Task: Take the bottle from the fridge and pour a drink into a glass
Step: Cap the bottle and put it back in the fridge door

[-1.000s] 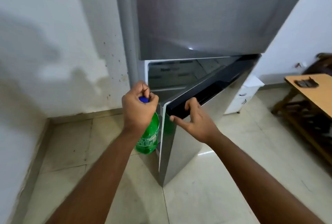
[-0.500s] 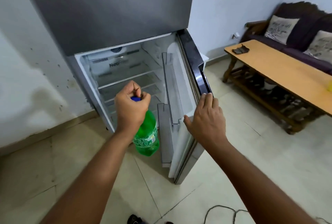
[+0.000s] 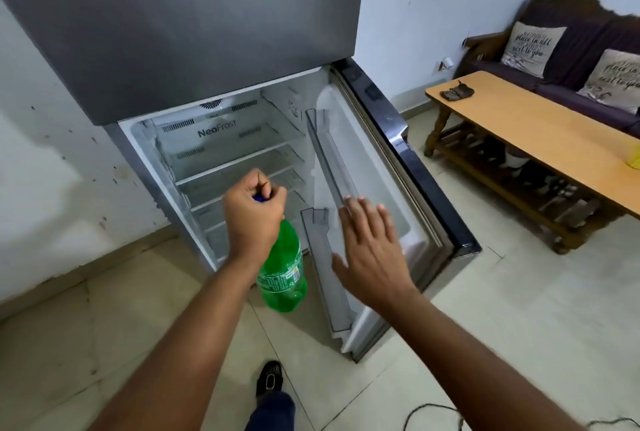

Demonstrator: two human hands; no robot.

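My left hand (image 3: 254, 214) grips the neck and blue cap of a green plastic bottle (image 3: 283, 271), which hangs upright in front of the fridge (image 3: 180, 32). The lower compartment stands wide open, its glass shelves bare. The lower door (image 3: 408, 167) is swung out to the right, with its inner racks showing. My right hand (image 3: 370, 250) hovers flat, fingers spread, over the door's inner side and holds nothing. A yellow object (image 3: 634, 158), perhaps a glass, shows at the right edge on the wooden table.
A long wooden table (image 3: 540, 140) stands to the right, with a dark sofa (image 3: 588, 60) and cushions behind it. A dark small item (image 3: 456, 92) lies on the table's far end. My shoe (image 3: 269, 378) is on the tiled floor; a black cable (image 3: 433, 411) lies at bottom right.
The fridge door has swung from nearly shut to wide open. My right hand has let go of the door's edge and now hovers open. The view has turned right and pulled back.
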